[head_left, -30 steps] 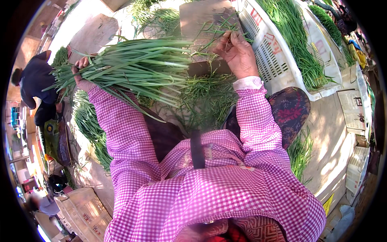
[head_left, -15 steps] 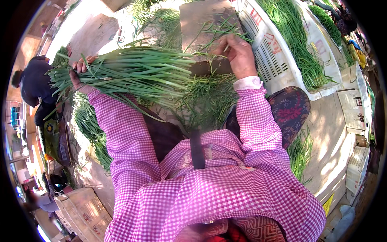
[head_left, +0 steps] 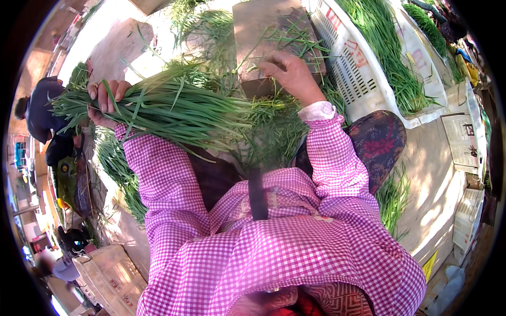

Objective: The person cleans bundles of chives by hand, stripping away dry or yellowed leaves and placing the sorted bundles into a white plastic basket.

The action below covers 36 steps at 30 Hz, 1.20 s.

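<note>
My left hand [head_left: 108,97] is wrapped around a thick bunch of garlic chives [head_left: 184,108]. The leafy end sticks out past my fist, and the paler stalk ends fan out to the right over my lap. My right hand [head_left: 290,73] is held above the near part of a brown block-like box [head_left: 274,23], with thumb and forefinger curled toward each other. A thin pale stalk shows by those fingertips, but whether they grip it is unclear. Several loose green stalks [head_left: 303,42] lie on top of the box beside this hand.
A white slotted crate [head_left: 358,68] full of chives [head_left: 382,58] stands at the right. Trimmings [head_left: 274,126] cover the ground between my knees. More chives [head_left: 118,163] lie beside my left arm. Another person [head_left: 42,108] bends down at the far left, above an empty-looking crate [head_left: 113,276].
My right hand has moved left and slightly down across the box. The bunch in my left hand has turned a little, its stalk ends lower, and my left fingers now show more clearly over it.
</note>
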{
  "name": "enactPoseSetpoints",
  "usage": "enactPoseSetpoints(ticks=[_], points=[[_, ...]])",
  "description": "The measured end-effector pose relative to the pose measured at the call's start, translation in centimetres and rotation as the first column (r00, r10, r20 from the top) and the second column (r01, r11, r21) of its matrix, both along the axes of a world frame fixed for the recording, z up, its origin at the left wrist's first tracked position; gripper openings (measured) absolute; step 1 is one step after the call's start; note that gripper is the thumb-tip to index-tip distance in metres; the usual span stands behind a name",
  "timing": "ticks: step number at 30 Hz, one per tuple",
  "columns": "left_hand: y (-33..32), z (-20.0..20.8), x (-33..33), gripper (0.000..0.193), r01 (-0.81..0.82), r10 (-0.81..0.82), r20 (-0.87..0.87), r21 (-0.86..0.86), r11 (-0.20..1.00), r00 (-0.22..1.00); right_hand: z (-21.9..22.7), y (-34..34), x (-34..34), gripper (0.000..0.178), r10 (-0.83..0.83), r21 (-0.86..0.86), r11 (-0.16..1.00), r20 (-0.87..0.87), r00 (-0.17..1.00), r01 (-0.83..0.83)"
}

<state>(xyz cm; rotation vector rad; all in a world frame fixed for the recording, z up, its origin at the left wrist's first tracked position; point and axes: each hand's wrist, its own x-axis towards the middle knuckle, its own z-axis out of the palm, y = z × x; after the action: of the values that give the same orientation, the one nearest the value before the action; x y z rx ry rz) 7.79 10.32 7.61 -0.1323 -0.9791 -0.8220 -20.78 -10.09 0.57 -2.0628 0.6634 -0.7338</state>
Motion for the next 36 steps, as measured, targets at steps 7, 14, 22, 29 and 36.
enactPoseSetpoints(ticks=[7, 14, 22, 29, 36], points=[[-0.6, 0.1, -0.1, 0.018, 0.048, -0.044, 0.071, -0.055, 0.997, 0.996, -2.2, 5.6, 3.7, 0.036, 0.253, 0.230, 0.936, 0.094, 0.963, -0.268], [-0.1, 0.5, 0.4, 0.020, 0.072, -0.053, 0.140, -0.133, 0.988, 0.989, -1.2, 3.2, 2.3, 0.023, -0.146, 0.763, 0.504, 0.538, 0.830, -0.406], [-0.6, 0.6, -1.0, 0.019, 0.092, -0.080, 0.107, -0.109, 0.990, 0.991, -4.7, -2.8, -0.5, 0.025, -0.371, 0.094, 0.928, 0.132, 0.919, 0.361], [-1.2, 0.9, -1.8, 0.019, 0.101, -0.084, 0.174, -0.088, 0.991, 0.981, -2.0, 0.3, 0.8, 0.023, -0.027, 0.179, 0.984, -0.012, 1.000, 0.028], [-1.8, 1.3, -2.7, 0.022, 0.188, -0.161, 0.254, -0.085, 0.978, 0.954, 0.1, 1.0, 0.7, 0.026, 0.086, 0.215, 0.975, -0.143, 0.986, -0.053]])
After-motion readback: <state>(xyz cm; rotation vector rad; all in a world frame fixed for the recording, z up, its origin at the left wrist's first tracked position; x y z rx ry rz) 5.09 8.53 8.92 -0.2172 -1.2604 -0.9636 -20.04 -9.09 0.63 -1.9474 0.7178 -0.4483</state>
